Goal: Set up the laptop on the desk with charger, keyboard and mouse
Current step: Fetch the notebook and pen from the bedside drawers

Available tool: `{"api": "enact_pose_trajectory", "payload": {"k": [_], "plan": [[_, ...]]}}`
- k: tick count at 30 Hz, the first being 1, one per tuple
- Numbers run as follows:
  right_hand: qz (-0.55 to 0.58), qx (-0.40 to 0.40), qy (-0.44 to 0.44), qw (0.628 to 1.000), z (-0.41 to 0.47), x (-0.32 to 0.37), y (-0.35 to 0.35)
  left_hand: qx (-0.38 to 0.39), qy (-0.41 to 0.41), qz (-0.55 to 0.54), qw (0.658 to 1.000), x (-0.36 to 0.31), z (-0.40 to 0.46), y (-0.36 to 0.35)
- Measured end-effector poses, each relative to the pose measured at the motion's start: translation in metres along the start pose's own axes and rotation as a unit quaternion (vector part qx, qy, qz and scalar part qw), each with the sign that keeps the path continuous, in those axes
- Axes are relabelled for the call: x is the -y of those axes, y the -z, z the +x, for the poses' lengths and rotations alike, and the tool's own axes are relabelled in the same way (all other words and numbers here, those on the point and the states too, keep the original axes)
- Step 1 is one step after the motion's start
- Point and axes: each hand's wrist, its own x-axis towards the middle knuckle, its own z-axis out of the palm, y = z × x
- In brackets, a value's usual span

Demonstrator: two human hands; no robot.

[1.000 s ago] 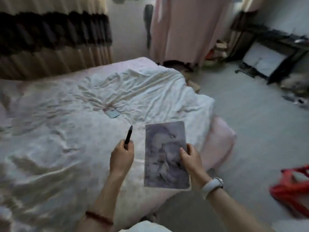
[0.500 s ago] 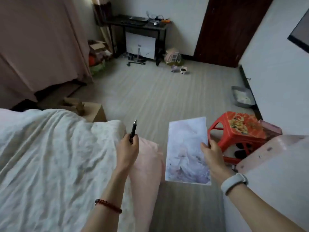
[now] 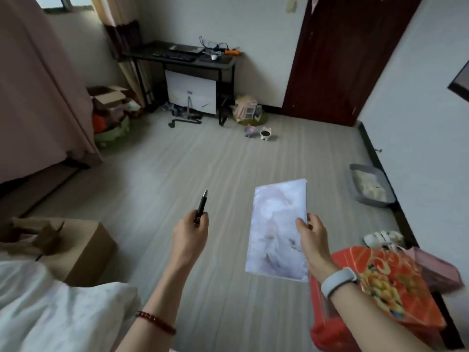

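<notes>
While hands (image 3: 190, 231) grip pen (image 3: 202, 207), notebook (image 3: 278, 229), desk (image 3: 182, 55) far ahead.

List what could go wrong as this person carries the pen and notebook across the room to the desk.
1. Trip hazard: a black strap and two small pet bowls lie on the floor before the desk.
2. The notebook is pinched at one edge by the right hand and could slip.
3. With the pen in the left hand, both hands are occupied.
</notes>
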Motion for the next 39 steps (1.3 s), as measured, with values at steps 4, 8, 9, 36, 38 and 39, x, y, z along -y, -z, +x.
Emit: {"api": "enact_pose_trajectory", "payload": {"k": [4, 8, 9, 36, 38, 39], "plan": [[0.025, 0.061, -0.007, 0.998, 0.105, 0.044, -0.086, -0.056, 0.013, 0.027, 0.998, -0.007, 0.113, 0.012], [0.019, 0.100, 0.016, 0.995, 0.224, 0.088, -0.187, -0.121, 0.038, 0.022, 0.992, -0.009, 0.266, 0.012], [0.023, 0.103, 0.014, 0.994, 0.249, 0.097, -0.208, -0.124, 0.037, 0.016, 0.991, -0.012, 0.298, 0.010], [0.040, 0.191, -0.016, 0.981, 0.926, 0.407, -0.880, -0.127, 0.051, -0.015, 0.990, -0.050, 1.250, 0.030], [0.042, 0.204, -0.013, 0.978, 0.963, 0.433, -0.939, -0.137, 0.062, -0.007, 0.989, -0.038, 1.315, 0.049], [0.041, 0.210, -0.011, 0.977, 0.981, 0.446, -0.970, -0.145, 0.066, -0.001, 0.987, -0.033, 1.350, 0.059]]}}
